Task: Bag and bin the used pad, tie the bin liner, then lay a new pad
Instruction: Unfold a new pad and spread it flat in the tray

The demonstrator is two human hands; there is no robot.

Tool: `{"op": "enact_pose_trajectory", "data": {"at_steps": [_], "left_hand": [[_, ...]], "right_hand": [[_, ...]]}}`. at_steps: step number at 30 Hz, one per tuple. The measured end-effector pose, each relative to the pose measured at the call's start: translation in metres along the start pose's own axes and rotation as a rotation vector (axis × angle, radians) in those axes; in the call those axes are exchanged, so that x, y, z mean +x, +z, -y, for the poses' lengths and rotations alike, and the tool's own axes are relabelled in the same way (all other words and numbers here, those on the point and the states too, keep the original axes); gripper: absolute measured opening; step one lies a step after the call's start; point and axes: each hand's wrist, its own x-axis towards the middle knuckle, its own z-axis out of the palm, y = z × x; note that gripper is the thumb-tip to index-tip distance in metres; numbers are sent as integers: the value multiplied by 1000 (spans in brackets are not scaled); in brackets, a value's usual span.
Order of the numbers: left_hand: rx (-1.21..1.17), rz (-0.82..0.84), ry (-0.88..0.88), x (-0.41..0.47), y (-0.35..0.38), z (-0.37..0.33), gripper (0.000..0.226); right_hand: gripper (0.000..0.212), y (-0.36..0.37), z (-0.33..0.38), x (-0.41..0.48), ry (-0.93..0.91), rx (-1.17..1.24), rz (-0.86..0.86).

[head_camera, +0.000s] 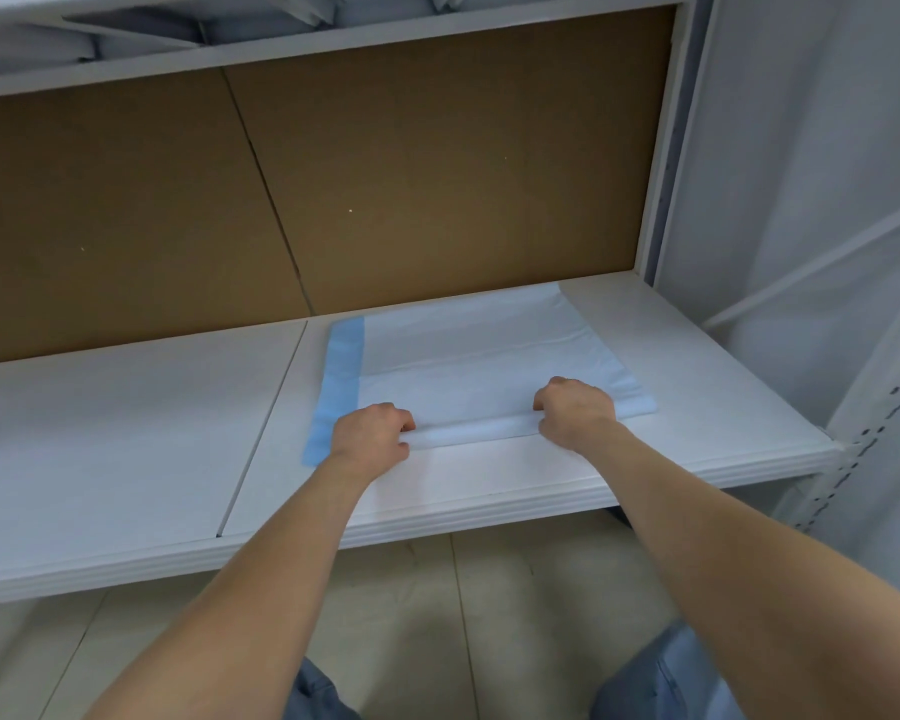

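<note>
We grip the rolled edge of the pad, left hand & right hand curled round its ends. Roll runs parallel to shelf front; rest of pad lies flat toward shelf back.

2 bare forearms show, the left forearm and the right forearm, uncovered from the picture's lower edge up to the wrists. The left hand and the right hand are bare as well. Below the arms lie 2 patches of grey-blue cloth: a smaller left patch and a larger right patch. The larger one carries a stitched seam and soft folds. Which garment the cloth belongs to cannot be told.
</note>
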Motion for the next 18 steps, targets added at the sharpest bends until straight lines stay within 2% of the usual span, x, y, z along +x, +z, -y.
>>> {"op": "enact_pose_trajectory", "data": {"at_steps": [5, 12, 18], "left_hand": [[144, -33, 39, 2, 6, -8, 31], [270, -199, -60, 7, -2, -8, 34], [277, -100, -25, 0, 13, -9, 32]], "right_hand": [[34, 1, 2, 2, -77, -124, -28], [46, -5, 6, 2, -115, -169, -180], [43, 7, 8, -2, -100, -214, -37]]}}
